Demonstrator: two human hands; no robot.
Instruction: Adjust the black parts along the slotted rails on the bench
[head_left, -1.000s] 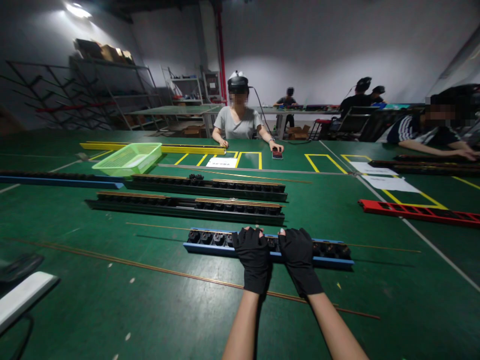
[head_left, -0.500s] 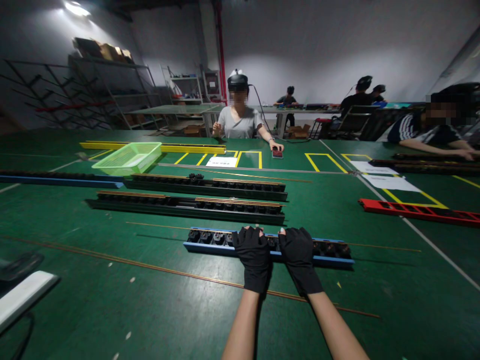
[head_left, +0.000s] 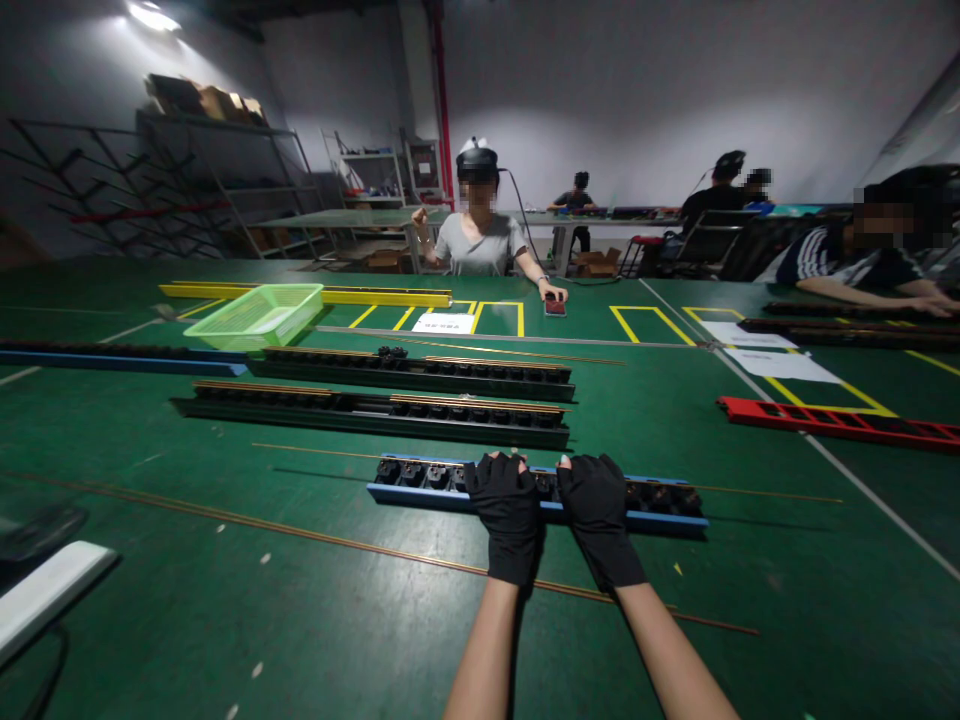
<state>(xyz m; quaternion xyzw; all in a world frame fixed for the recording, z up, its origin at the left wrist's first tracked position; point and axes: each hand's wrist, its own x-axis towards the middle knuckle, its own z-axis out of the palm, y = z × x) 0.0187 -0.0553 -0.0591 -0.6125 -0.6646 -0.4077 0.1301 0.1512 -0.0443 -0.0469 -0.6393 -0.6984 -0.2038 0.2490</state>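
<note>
Both my hands wear black fingerless gloves and rest side by side on a short blue rail (head_left: 420, 482) filled with black parts, lying on the green table (head_left: 225, 620). My left hand (head_left: 507, 510) and my right hand (head_left: 598, 512) lie palm down over the rail's middle, fingers curled over its far edge. A thin copper rod (head_left: 315, 537) lies on the table just nearer to me, passing under my forearms.
Two long dark rails (head_left: 420, 372) (head_left: 375, 412) lie beyond the blue one, with a green basket (head_left: 259, 317) behind them. A red rail (head_left: 832, 424) lies to the right. A person (head_left: 480, 240) sits opposite; others work at the right.
My hands have not moved. The person opposite has raised one hand from the table to shoulder height.
</note>
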